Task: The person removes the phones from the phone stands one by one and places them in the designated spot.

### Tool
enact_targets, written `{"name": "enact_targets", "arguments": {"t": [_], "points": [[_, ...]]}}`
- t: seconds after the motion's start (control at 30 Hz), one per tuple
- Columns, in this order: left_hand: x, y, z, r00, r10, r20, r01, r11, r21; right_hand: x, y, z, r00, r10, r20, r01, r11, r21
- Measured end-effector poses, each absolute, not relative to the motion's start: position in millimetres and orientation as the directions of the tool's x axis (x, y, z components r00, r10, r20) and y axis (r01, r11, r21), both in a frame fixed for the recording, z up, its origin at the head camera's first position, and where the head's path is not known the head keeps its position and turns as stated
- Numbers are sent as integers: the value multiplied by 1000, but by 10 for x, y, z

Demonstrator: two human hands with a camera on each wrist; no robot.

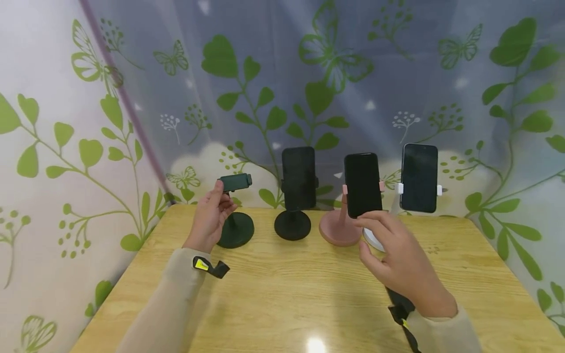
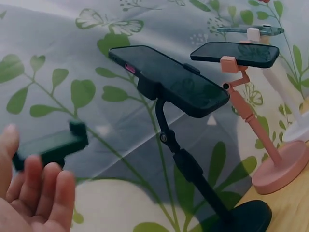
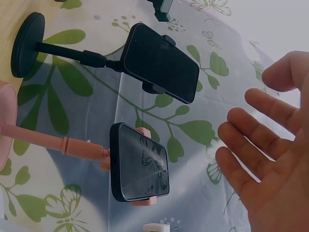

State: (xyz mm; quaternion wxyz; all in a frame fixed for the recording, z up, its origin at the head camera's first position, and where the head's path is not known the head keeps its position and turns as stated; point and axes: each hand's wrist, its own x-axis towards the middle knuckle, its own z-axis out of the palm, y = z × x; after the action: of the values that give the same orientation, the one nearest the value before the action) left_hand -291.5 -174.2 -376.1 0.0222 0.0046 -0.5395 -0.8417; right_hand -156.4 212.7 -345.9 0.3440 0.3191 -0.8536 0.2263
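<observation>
On the left stands a green phone stand [image 1: 237,230] whose clamp [image 1: 236,182] holds no phone. My left hand [image 1: 206,215] grips the clamp's left end, thumb on top and fingers curled below; the left wrist view shows the same clamp [image 2: 50,145] beside the fingertips. My right hand [image 1: 397,255] is empty, fingers loosely bent, and overlaps the lower edge of a phone [image 1: 363,184] in the pink phone stand [image 1: 337,228]. In the right wrist view, the right hand [image 3: 275,159] is apart from that phone [image 3: 140,164].
A black phone stand [image 1: 293,225] with a phone [image 1: 299,179] stands between the green and pink ones. At the right, a white stand [image 1: 372,239], partly behind my hand, holds another phone [image 1: 419,179]. A patterned curtain [image 1: 265,88] hangs behind the wooden table [image 1: 273,294].
</observation>
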Motion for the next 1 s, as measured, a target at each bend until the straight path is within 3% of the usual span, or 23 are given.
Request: {"name": "enact_targets", "arguments": {"t": [0.23,0.5,0.73,0.9,1.0], "points": [[-2950,-1796,-3804,-992,-124,38,88,-426,900,-1557,2131,-3444,-572,-376,729,-678,717,-163],[-2934,-1841,-3804,-968,-231,102,148,-193,970,-1542,2139,-3456,-592,-366,718,-667,722,-182],[-2911,-1799,-3778,-951,-286,117,162,-137,977,-1552,2152,-3456,-599,-368,711,-665,723,-186],[-2766,-1647,-3705,-857,-419,299,325,10,946,-1552,2168,-3458,-600,-362,713,-661,726,-187],[-2593,-1482,-3631,-788,-407,462,465,97,880,-1551,2173,-3453,-594,-357,721,-659,730,-182]]}}
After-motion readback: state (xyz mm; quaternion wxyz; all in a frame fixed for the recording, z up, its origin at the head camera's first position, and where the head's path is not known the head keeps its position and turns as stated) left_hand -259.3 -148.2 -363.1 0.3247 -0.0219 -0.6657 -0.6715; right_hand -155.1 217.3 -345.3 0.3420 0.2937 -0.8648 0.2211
